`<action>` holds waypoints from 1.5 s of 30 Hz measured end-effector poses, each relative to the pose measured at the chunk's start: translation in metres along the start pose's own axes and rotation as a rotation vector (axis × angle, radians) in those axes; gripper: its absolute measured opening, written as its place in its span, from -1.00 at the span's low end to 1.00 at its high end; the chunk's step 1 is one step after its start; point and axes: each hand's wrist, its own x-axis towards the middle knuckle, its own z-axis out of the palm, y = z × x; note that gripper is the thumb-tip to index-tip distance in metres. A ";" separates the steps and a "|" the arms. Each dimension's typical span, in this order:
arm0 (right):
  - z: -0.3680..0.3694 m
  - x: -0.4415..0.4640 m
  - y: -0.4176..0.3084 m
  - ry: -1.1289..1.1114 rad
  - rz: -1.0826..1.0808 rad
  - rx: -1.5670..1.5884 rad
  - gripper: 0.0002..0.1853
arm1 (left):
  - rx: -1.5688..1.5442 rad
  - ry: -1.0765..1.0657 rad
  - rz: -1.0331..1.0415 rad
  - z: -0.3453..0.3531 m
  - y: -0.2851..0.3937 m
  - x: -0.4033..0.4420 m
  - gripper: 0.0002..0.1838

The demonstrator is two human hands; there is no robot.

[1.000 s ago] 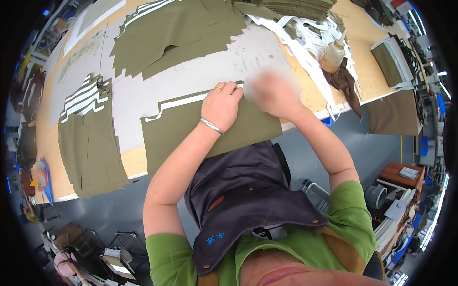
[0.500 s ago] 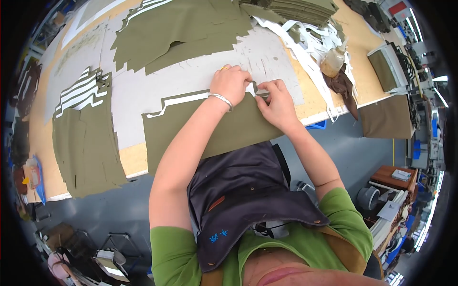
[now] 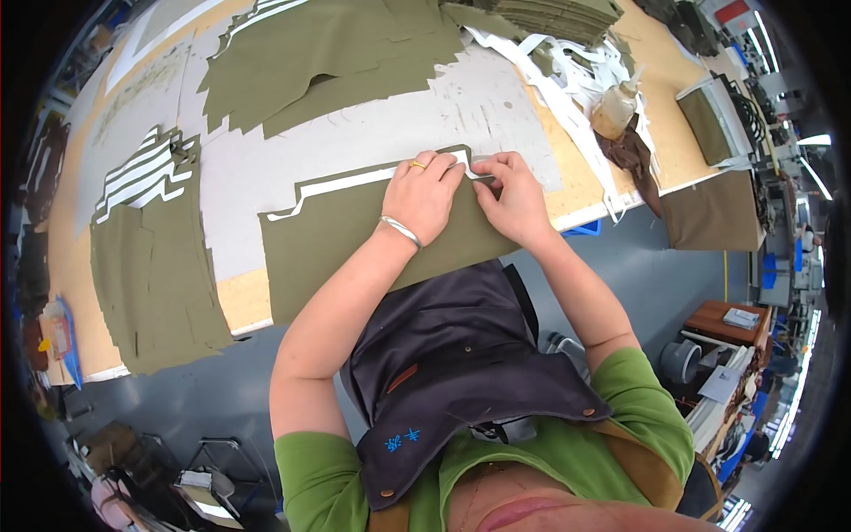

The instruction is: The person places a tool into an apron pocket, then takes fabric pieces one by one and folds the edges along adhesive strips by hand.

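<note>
Olive fabric panel [image 3: 355,244] lay at the pale wooden tabletop's [image 3: 244,303] near edge, left hand [image 3: 418,202] flattish and unclenched, probably pinning its white stepped strip [image 3: 346,181]; right hand [image 3: 514,199] half-curled, couldn't tell if gripping

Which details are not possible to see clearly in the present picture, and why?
Head view: one stretch of the narrow, stepped white strip, hidden beneath the bare left hand.
Head view: whether the bare right hand pinches that strip; too small to tell.
Head view: the far end of the jagged olive-green cloth pile, cut off by the top edge.
</note>
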 end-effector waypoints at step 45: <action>-0.020 0.061 0.003 -0.237 -0.256 -0.287 -0.73 | -0.040 -0.059 -0.286 -0.009 -0.014 0.024 -0.83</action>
